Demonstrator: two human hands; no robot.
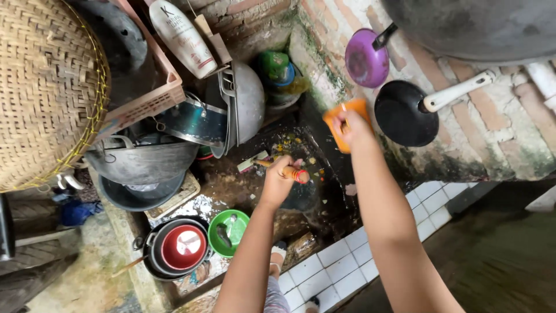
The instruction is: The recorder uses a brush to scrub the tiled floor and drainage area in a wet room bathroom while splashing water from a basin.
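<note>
Both fingers closed: left hand grips brush, right hand orange cup

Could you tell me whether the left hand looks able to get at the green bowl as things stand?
Probably not at once: the left hand is closed on an orange-handled tool. The green bowl lies open just below it, with nothing between.
</note>
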